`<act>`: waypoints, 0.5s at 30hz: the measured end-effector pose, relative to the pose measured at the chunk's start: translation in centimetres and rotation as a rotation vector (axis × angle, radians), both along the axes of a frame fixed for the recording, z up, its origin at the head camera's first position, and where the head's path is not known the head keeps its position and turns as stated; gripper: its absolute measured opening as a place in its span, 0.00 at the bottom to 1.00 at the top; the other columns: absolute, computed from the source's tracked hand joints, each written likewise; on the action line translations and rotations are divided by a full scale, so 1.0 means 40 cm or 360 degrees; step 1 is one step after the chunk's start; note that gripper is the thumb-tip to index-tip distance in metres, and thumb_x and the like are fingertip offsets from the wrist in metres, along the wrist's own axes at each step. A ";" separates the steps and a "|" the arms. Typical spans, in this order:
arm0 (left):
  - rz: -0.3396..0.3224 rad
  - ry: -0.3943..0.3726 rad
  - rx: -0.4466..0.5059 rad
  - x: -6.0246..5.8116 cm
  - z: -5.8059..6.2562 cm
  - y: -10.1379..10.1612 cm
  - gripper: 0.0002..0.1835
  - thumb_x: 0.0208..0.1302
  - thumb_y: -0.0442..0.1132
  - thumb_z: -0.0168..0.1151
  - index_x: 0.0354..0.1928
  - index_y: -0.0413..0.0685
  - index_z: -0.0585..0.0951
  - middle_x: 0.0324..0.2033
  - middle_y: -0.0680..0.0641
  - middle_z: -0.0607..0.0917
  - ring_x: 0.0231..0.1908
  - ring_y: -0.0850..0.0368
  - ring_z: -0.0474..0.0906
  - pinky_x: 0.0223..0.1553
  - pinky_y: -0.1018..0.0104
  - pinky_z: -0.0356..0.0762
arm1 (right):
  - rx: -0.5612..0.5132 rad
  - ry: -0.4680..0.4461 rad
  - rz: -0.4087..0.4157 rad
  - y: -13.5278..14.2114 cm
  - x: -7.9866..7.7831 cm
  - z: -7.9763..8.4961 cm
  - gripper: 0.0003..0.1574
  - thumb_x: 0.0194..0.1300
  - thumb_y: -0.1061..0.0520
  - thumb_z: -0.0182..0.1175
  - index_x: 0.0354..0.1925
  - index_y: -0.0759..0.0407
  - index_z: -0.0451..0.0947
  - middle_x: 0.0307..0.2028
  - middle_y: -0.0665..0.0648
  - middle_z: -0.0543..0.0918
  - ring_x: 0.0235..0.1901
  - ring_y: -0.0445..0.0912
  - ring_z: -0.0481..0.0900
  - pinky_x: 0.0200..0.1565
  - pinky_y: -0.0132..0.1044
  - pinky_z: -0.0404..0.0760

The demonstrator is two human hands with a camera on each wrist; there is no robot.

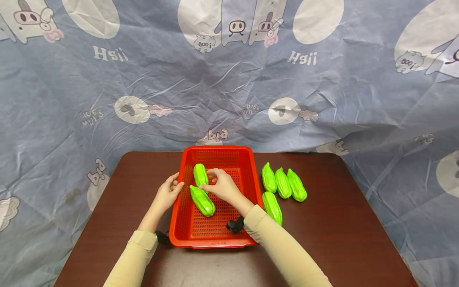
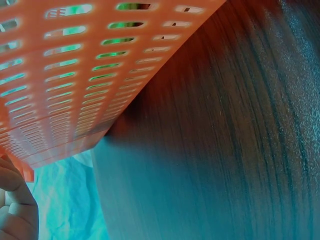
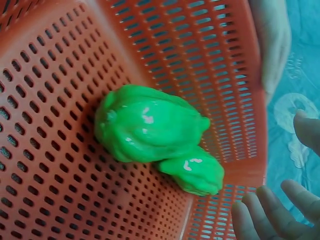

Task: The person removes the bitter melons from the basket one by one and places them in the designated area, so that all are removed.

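Note:
A red perforated plastic basket (image 1: 233, 242) stands on the table, with two bright green ridged gourds inside. The farther gourd (image 1: 201, 174) lies by the left wall; the nearer gourd (image 1: 203, 202) has its pointed end towards it, and the two overlap in the right wrist view. My left hand (image 1: 170, 192) grips the basket's left rim, its curled fingers partly in sight in the left wrist view. Over the basket hovers my right hand (image 1: 224, 186), thumb and fingers spread apart, with nothing between them in the right wrist view.
Right of the basket, three more gourds (image 1: 283, 183) lie side by side on the brown table (image 1: 333, 223). Another gourd (image 1: 272, 207) lies nearer, against the basket's right side and partly behind the right sleeve. A blue patterned cloth (image 1: 222, 87) hangs behind the table.

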State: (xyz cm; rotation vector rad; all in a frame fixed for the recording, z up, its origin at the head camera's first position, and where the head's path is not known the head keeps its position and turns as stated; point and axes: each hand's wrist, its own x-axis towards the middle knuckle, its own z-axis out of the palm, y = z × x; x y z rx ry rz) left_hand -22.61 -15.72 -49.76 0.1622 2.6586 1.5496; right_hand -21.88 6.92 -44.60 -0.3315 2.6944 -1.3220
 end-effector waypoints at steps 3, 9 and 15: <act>0.0009 -0.0002 0.0015 -0.001 -0.001 0.003 0.30 0.74 0.41 0.56 0.72 0.36 0.63 0.46 0.36 0.80 0.37 0.55 0.78 0.35 0.71 0.75 | 0.0052 -0.0006 0.0012 -0.010 -0.005 -0.018 0.39 0.58 0.46 0.72 0.61 0.63 0.73 0.55 0.64 0.80 0.51 0.58 0.80 0.50 0.46 0.80; 0.0011 -0.0012 0.0003 -0.004 -0.003 0.003 0.30 0.74 0.42 0.55 0.72 0.36 0.63 0.46 0.36 0.81 0.37 0.55 0.78 0.35 0.71 0.75 | 0.0124 -0.0087 0.0045 -0.028 -0.010 -0.037 0.39 0.57 0.45 0.72 0.61 0.62 0.74 0.54 0.63 0.80 0.50 0.55 0.80 0.50 0.45 0.79; 0.0023 -0.0017 0.0003 -0.004 -0.002 0.001 0.30 0.74 0.42 0.55 0.72 0.37 0.63 0.47 0.36 0.81 0.37 0.53 0.78 0.35 0.70 0.75 | 0.0246 -0.0164 0.0073 -0.052 -0.014 -0.049 0.40 0.56 0.45 0.72 0.61 0.63 0.74 0.53 0.63 0.81 0.52 0.53 0.79 0.53 0.46 0.79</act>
